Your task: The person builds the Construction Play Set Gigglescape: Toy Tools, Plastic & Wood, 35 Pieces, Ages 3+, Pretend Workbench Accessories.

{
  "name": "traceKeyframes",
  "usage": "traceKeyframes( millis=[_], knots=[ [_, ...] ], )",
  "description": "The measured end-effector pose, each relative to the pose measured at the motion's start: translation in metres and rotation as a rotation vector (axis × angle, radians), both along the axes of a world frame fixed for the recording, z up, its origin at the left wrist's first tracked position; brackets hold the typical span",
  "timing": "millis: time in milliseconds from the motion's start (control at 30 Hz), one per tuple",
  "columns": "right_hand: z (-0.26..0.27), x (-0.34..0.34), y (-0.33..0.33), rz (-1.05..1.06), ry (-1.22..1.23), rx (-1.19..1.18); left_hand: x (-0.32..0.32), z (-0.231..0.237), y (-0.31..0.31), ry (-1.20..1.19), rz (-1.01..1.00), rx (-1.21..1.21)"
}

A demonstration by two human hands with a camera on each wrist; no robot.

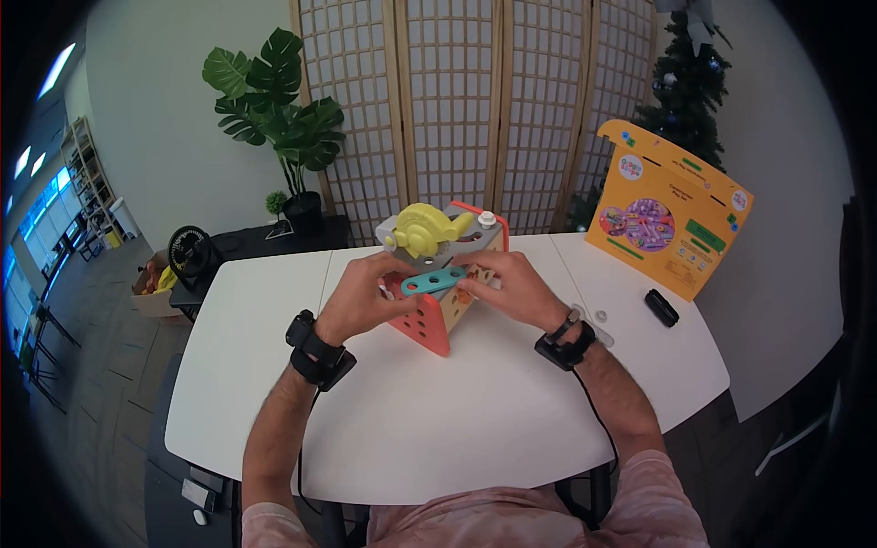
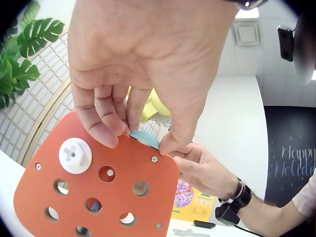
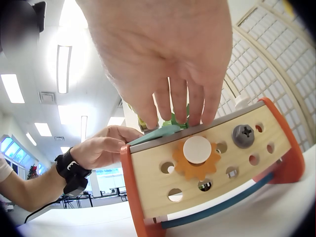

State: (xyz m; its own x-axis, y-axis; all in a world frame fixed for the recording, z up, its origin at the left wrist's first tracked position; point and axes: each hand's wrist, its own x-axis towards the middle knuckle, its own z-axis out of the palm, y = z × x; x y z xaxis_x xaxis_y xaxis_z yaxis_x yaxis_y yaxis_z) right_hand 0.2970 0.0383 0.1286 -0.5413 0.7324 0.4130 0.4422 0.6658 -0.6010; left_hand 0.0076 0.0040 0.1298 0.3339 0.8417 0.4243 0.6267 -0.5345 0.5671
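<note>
A teal strip with round holes (image 1: 434,280) lies slanted over the top of a toy workbench with red-orange end panels (image 1: 422,329). My left hand (image 1: 358,292) pinches its left end between thumb and fingers, right at the panel's upper edge. At the strip's other end, my right hand (image 1: 516,288) holds it with thumb and fingertips. A yellow toy piece (image 1: 422,230) sits on the grey top behind the strip. The wooden side (image 3: 148,192) carries an orange gear (image 3: 202,171) and a grey screw (image 3: 243,136). A white bolt (image 2: 74,155) is set in the near end panel.
The workbench stands on a white table (image 1: 402,429). An upright yellow-orange box (image 1: 671,205) is at the back right, with a black case (image 1: 661,309) before it. Small clear pieces (image 1: 600,317) lie near my right wrist. A fan (image 1: 190,252) stands beyond the table at left.
</note>
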Motion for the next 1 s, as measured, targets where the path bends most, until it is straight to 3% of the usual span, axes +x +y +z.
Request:
traceKeyframes(
  millis=[200, 267, 400, 500, 567, 600, 633, 800, 1000],
  knots=[
    [0.003, 0.035, 0.004, -0.009, 0.055, 0.057, -0.003, 0.006, -0.016, -0.113, -0.015, -0.028],
    [0.0, 0.058, 0.007, -0.06, 0.058, 0.193, -0.006, 0.009, -0.025, -0.087, 0.0, 0.039],
    [-0.005, 0.111, 0.008, -0.156, 0.05, 0.109, -0.024, 0.006, -0.04, -0.087, 0.058, 0.017],
    [-0.02, 0.158, 0.007, -0.286, -0.055, 0.043, -0.041, 0.0, -0.049, -0.059, 0.112, -0.047],
    [-0.04, 0.188, 0.003, -0.341, -0.372, 0.161, -0.052, -0.005, -0.056, -0.046, 0.126, -0.053],
    [-0.046, 0.198, -0.001, -0.344, -0.371, 0.161, -0.058, -0.009, -0.058, -0.034, 0.136, -0.078],
    [-0.052, 0.207, -0.006, -0.362, -0.409, 0.056, -0.061, -0.011, -0.06, -0.021, 0.146, -0.102],
    [-0.071, 0.22, -0.019, -0.408, -0.419, -0.134, -0.066, -0.013, -0.07, 0.01, 0.173, -0.152],
    [-0.095, 0.219, -0.005, -0.412, -0.451, 0.06, -0.061, -0.013, -0.07, 0.014, 0.163, -0.149]
  ],
)
